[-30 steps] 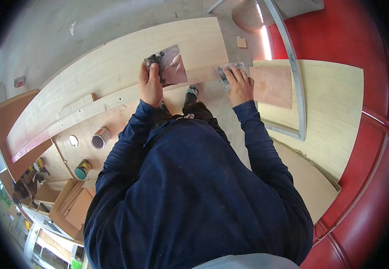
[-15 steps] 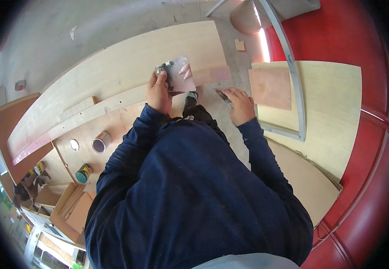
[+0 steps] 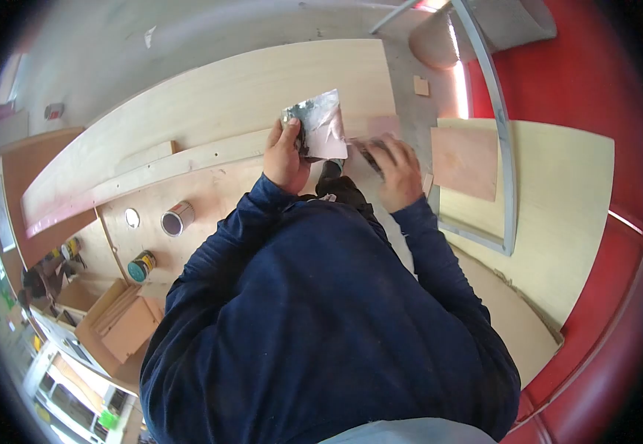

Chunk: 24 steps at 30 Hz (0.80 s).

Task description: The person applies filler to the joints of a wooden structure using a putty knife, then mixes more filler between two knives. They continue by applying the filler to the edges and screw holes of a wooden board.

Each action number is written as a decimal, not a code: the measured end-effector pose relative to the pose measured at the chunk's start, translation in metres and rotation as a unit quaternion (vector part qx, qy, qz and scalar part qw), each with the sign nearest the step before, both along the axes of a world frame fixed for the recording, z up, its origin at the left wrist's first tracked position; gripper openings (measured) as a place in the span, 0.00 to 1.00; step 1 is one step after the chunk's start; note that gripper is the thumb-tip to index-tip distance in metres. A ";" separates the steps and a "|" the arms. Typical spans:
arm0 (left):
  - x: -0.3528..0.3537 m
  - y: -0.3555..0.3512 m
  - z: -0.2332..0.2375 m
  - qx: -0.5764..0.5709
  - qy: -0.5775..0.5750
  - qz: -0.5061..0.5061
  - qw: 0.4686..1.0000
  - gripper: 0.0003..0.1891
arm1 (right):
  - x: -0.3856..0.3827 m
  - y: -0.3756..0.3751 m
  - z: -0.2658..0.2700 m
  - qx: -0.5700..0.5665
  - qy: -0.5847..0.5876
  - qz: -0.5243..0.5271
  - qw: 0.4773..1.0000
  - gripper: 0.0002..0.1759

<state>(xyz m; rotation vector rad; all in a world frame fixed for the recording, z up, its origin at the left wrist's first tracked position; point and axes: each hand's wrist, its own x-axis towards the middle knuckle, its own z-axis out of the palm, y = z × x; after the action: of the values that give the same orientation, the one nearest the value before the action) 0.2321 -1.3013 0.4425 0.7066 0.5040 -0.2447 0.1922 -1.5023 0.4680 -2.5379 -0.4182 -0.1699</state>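
Note:
My left hand (image 3: 286,154) grips a thin square plate (image 3: 323,127) by its left side, thumb on top. The plate is pale and shiny, with dark smears near the thumb. Just right of the plate, my right hand (image 3: 397,172) is closed round a small dark tool (image 3: 369,154), blurred by motion, its tip near the plate's lower right edge. Below both hands lies a long pale board (image 3: 240,89) with a narrow strip (image 3: 188,163) along its near edge.
An open can (image 3: 178,220) and a green-ended can (image 3: 141,266) stand on the wooden surface at left. To the right, a metal frame (image 3: 505,170) crosses a pale panel (image 3: 558,192) bearing a pinkish square sheet (image 3: 464,161). A cardboard sheet (image 3: 506,318) lies nearer.
The plate in my left hand has shifted right in view and turned slightly. My right hand has brought the dark tool closer to the plate. The surroundings have shifted right and slightly down.

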 end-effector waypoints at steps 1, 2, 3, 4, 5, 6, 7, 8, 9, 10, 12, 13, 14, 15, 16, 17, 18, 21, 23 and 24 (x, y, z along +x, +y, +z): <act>0.000 0.002 -0.002 0.004 -0.001 0.010 1.000 0.13 | -0.001 -0.008 -0.001 -0.014 0.017 -0.008 1.000 0.33; 0.001 0.004 -0.009 0.084 -0.059 0.033 0.994 0.13 | 0.000 -0.011 -0.003 -0.028 0.035 -0.015 0.999 0.34; 0.001 0.004 -0.017 0.165 -0.114 0.055 0.978 0.13 | 0.005 -0.008 0.004 -0.025 0.035 -0.001 0.999 0.34; 0.000 0.001 -0.027 0.188 -0.113 0.091 0.971 0.13 | 0.010 -0.004 0.014 -0.009 0.030 0.005 1.000 0.35; -0.001 0.000 -0.026 0.194 -0.112 0.101 0.969 0.13 | 0.015 -0.001 0.020 0.009 0.024 0.010 1.000 0.36; -0.001 -0.001 -0.026 0.246 -0.138 0.099 0.954 0.13 | 0.018 0.000 0.018 0.019 0.039 0.015 0.999 0.39; -0.002 -0.002 -0.025 0.300 -0.162 0.097 0.935 0.13 | 0.021 0.004 0.020 0.024 0.039 0.028 0.999 0.39; -0.004 -0.009 -0.026 0.280 -0.169 0.125 0.937 0.13 | 0.025 0.011 0.023 0.011 0.025 0.048 0.998 0.39; -0.006 -0.010 -0.023 0.308 -0.183 0.123 0.926 0.13 | 0.028 0.020 0.024 0.000 0.012 0.071 0.997 0.39; -0.011 -0.012 -0.020 0.363 -0.176 0.119 0.907 0.13 | 0.028 0.028 0.023 0.008 0.017 0.089 0.996 0.39; -0.010 -0.005 -0.009 0.385 -0.158 0.128 0.900 0.15 | 0.026 0.038 0.021 -0.078 0.008 0.122 0.989 0.38; -0.007 0.006 -0.027 0.366 -0.146 0.162 0.905 0.15 | 0.027 0.038 0.018 -0.072 0.012 0.129 0.989 0.38; -0.003 0.021 -0.028 0.341 -0.120 0.205 0.909 0.15 | 0.029 0.034 0.015 -0.086 0.033 0.166 0.982 0.37; 0.000 0.036 -0.022 0.314 -0.095 0.246 0.912 0.15 | 0.030 0.031 0.012 -0.101 0.054 0.201 0.973 0.35; 0.005 0.052 -0.015 0.303 -0.121 0.280 0.903 0.14 | 0.031 0.031 0.010 -0.093 0.073 0.205 0.972 0.33; 0.009 0.068 -0.004 0.290 -0.147 0.316 0.891 0.13 | 0.029 0.033 0.006 -0.095 0.074 0.205 0.971 0.33; 0.011 0.086 0.000 0.277 -0.167 0.331 0.887 0.12 | 0.027 0.036 -0.001 -0.082 0.061 0.205 0.973 0.32; 0.011 0.132 0.003 0.240 -0.196 0.372 0.875 0.09 | 0.017 0.056 -0.015 -0.071 0.063 0.206 0.974 0.31; 0.004 0.156 0.006 0.215 -0.173 0.370 0.887 0.10 | 0.012 0.078 -0.021 -0.070 0.076 0.202 0.974 0.29; 0.000 0.171 0.006 0.213 -0.173 0.369 0.888 0.10 | 0.007 0.094 -0.023 -0.109 0.066 0.192 0.973 0.28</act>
<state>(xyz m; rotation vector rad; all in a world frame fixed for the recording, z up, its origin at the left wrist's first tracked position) 0.2324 -1.1300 0.4483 0.9097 0.4517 0.7218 0.1993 -1.4083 0.4449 -2.5995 -0.9042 0.2008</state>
